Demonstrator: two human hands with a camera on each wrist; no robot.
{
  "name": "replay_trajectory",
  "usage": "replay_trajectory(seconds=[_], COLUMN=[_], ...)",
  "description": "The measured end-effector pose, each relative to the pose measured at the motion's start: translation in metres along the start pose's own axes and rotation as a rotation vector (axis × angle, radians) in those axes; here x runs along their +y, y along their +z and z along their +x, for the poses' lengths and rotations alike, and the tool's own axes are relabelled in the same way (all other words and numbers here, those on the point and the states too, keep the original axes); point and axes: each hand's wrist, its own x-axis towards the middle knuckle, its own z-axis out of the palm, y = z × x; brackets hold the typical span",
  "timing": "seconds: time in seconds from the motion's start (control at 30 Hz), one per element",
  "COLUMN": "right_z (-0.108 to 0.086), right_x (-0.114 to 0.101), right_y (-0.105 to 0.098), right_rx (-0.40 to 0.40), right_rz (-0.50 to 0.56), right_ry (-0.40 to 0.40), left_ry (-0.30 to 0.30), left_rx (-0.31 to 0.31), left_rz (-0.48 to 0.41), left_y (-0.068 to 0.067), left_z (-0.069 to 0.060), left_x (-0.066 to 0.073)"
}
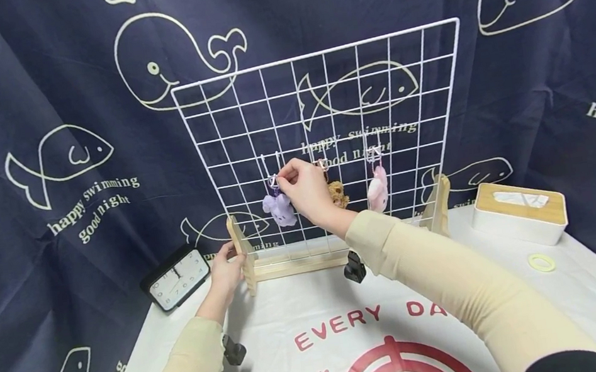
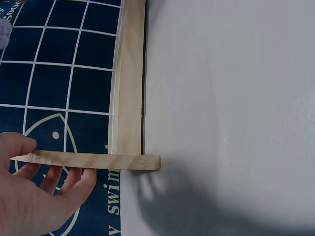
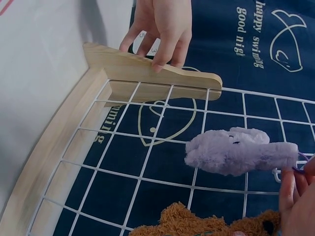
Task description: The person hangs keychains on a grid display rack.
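Observation:
My right hand pinches the cord and ring at the top of a fluffy purple plush keychain, beside a white hook on the wire grid rack. Its fingertips are partly cut off in the right wrist view, so whether the ring sits on the hook cannot be told. The left hand grips the rack's left wooden foot, thumb on one side and fingers on the other. A curly brown plush keychain hangs behind my right hand, partly hidden. Farther right hangs a pink plush keychain.
Left of the rack a digital-style clock with a white dial leans on the white table. A white tissue box with a wooden lid stands at the right, a pale yellow ring before it. Dark blue cloth hangs behind.

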Motion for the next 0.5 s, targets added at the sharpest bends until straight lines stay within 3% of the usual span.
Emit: replay_trajectory(seconds=[0.5], right_z=[-0.0009], right_x=[0.0004], right_y=[0.0006], right_rx=[0.029], right_rz=[-0.01], right_ry=[-0.006], left_ry=[-0.015], left_rx=[0.002], left_rz=[0.011], left_y=[0.0019], left_z=[-0.0024], left_x=[0.0019])
